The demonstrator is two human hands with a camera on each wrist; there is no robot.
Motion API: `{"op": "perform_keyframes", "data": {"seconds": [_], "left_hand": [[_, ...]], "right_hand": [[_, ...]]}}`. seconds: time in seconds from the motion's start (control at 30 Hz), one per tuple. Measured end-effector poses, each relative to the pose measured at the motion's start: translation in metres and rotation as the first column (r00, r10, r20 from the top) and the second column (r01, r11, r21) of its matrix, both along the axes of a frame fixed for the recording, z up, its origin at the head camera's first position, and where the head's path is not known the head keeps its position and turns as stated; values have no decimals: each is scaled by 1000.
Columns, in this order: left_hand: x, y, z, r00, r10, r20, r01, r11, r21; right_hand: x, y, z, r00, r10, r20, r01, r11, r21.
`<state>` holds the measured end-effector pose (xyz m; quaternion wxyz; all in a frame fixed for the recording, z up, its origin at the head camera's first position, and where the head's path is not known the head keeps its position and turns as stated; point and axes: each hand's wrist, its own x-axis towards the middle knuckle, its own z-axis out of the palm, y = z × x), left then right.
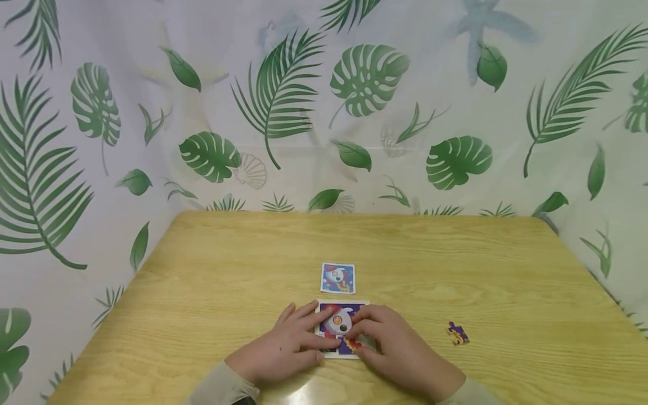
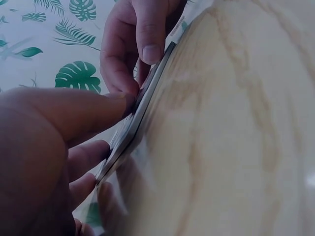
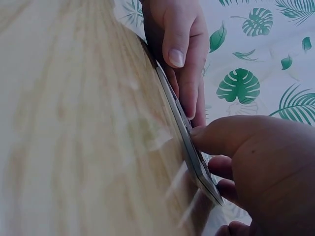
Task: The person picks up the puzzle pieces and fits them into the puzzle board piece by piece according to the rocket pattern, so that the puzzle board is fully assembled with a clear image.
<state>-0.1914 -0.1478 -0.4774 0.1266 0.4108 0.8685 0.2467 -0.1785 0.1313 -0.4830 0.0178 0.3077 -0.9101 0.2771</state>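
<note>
A jigsaw puzzle board with a white border and a rocket picture lies flat on the table, partly covered by both hands. From the left, my left hand rests on it with fingers spread and fairly straight, one fingertip at a flame-patterned puzzle piece in the lower part. My right hand pinches that piece at its right side, thumb and fingers bent. Seen edge-on in the left wrist view, the board is thin, with both hands' fingertips over it.
Just beyond the board lies a small square picture card showing the same rocket. A loose purple and orange puzzle piece sits to the right on the wooden table. A leaf-printed cloth hangs behind the table.
</note>
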Motion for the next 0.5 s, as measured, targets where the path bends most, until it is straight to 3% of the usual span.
{"op": "perform_keyframes", "data": {"seconds": [0.2,0.5], "left_hand": [[-2,1,1,1000,5,-23,-5,1000,0],[0,-1,-1,1000,13,1,-13,1000,0]], "right_hand": [[0,2,4,1000,-4,-30,4,1000,-2],[1,2,0,1000,21,-14,-21,1000,-4]]}}
